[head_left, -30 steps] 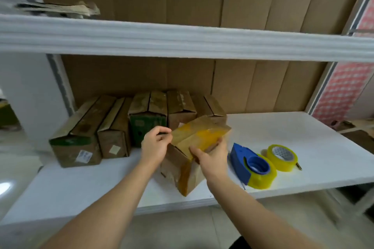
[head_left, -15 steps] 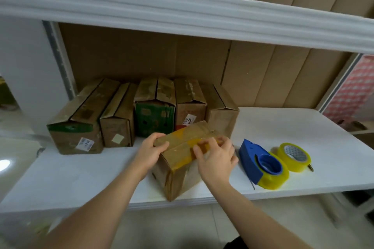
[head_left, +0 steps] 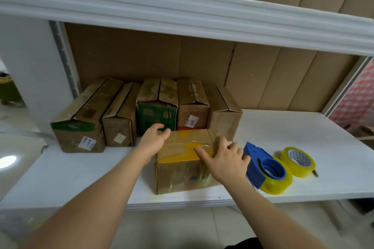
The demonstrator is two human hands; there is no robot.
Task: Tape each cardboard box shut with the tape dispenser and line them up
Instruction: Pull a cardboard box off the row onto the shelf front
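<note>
A small cardboard box (head_left: 182,174) with yellow tape across its top stands near the front edge of the white shelf (head_left: 81,170). My left hand (head_left: 152,139) cups the box's far left corner, fingers curled over it. My right hand (head_left: 224,157) lies flat on the box's right top, fingers spread over the tape. A blue tape dispenser (head_left: 263,168) loaded with a yellow roll rests just right of the box, untouched. Several cardboard boxes (head_left: 121,119) stand side by side in a row at the back left.
A loose roll of yellow tape (head_left: 298,160) lies right of the dispenser. An upper white shelf (head_left: 182,12) juts out overhead. Cardboard sheets (head_left: 263,79) line the back wall. A white post (head_left: 36,70) bounds the left side.
The box was tilted up on an edge a second ago; it now sits flat and square on the shelf. My right hand has shifted from gripping its front to pressing on top.
</note>
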